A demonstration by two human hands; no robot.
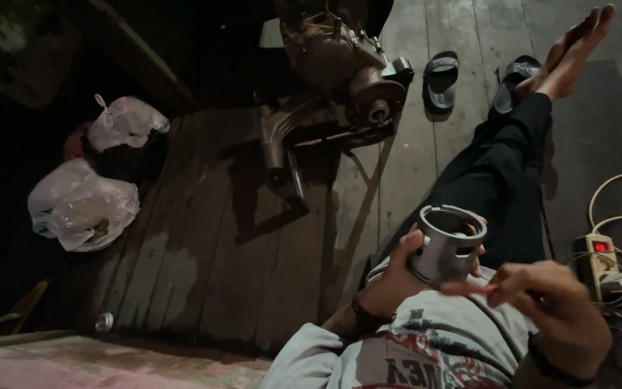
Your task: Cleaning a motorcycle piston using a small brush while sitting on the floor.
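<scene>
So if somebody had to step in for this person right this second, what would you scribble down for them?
Left hand: gripping a grey metal cylinder part, open end up, held above the lap.
Right hand: free, fingers loosely curled just beside the part, holding nothing that I can make out.
Engine block: on the wooden floor ahead, out of both hands' reach.
Nearby: power strip with a red light at the right, two plastic bags at the left, sandals by the feet.
Done: part is in hand, apart from the engine.
Left: cannot tell from this view.
</scene>
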